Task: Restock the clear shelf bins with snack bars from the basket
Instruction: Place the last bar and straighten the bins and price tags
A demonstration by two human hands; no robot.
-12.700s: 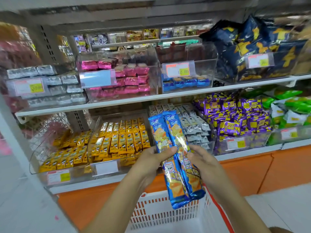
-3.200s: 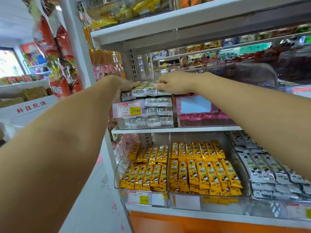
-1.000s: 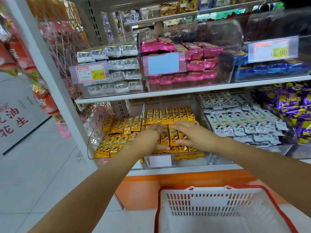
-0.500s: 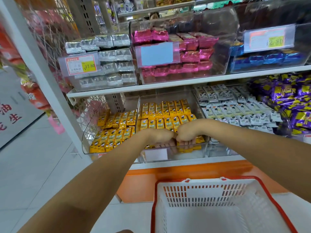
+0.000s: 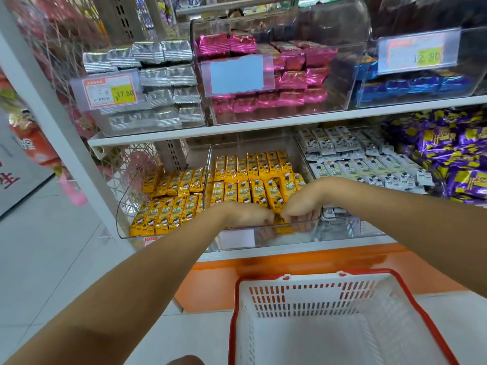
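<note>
Yellow snack bars lie in rows in a clear shelf bin on the lower shelf. My left hand and my right hand meet knuckle to knuckle at the bin's front edge. Their fingers curl down behind the clear front wall into the front row, around the yellow bars there. One yellow bar shows between the two hands. The white basket with a red rim stands on the floor below, and its visible inside holds nothing.
A second bin of yellow bars sits to the left, white-grey bars and purple packs to the right. The upper shelf holds silver, pink and blue packs. A white upright post stands at left.
One second ago both hands lay flat on the yellow bars. They have since drawn back to the bin's front edge and curled, and have hardly moved in the last half second.
</note>
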